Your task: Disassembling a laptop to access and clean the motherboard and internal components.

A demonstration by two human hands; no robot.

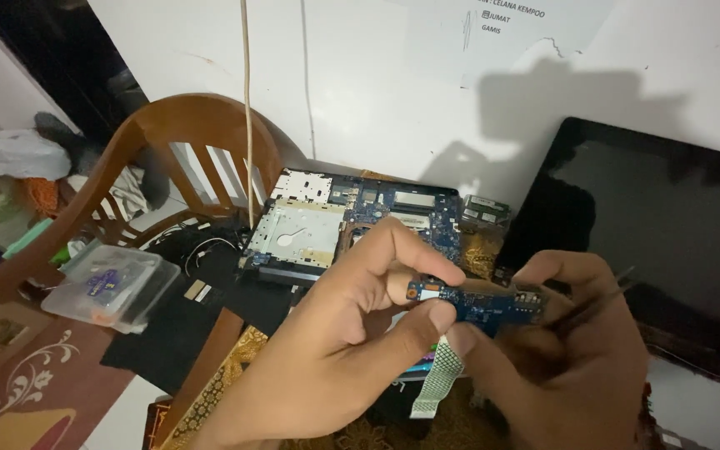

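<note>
A small blue circuit board (478,302) is held up between both hands, above an opened laptop base (352,221). My left hand (352,342) pinches the board's left end between thumb and fingers. My right hand (564,350) supports the board's right end and also grips dark tweezers (602,298) that point up to the right. A flat ribbon cable (439,379) hangs below the board.
The laptop base with its exposed blue motherboard lies against the white wall. A black laptop screen panel (668,225) leans at the right. A wooden chair (177,158) stands at the left, with a clear plastic box (114,287) of small parts beside it. Black cloth (177,325) lies under the base.
</note>
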